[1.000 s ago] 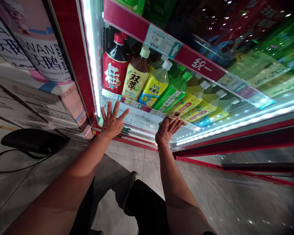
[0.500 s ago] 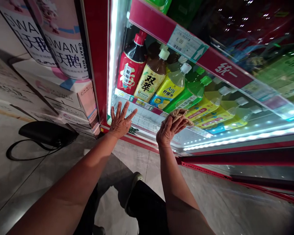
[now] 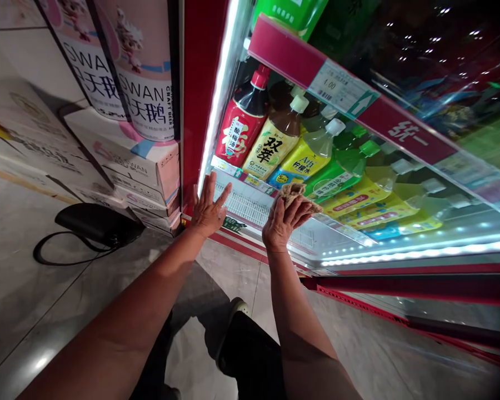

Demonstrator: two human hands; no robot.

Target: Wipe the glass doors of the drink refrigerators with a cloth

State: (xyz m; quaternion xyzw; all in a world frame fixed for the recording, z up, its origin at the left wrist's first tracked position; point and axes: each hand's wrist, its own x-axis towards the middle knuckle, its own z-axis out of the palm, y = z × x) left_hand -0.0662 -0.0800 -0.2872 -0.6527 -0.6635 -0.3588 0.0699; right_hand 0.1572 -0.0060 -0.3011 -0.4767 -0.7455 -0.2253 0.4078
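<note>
My left hand [image 3: 209,208] lies flat with fingers spread on the glass door [image 3: 275,222] of a red drinks fridge, near its lower left corner. My right hand [image 3: 282,221] presses a crumpled beige cloth [image 3: 296,194] against the same glass, a little to the right. Behind the glass stands a row of bottles: a red-labelled one [image 3: 241,128], a brown tea bottle [image 3: 275,141], a yellow lemon drink [image 3: 304,158] and several green and yellow ones.
A red shelf strip with a price tag [image 3: 337,86] runs above the bottles. Stacked cartons [image 3: 141,166] and big beer-can displays [image 3: 145,72] stand left of the fridge. A black bag with a strap [image 3: 95,225] lies on the grey tiled floor. My foot [image 3: 237,311] shows below.
The view has shifted left and down, so the fridge sits further right. My right hand with the cloth has slid slightly left and up along the glass. The left hand stays flat.
</note>
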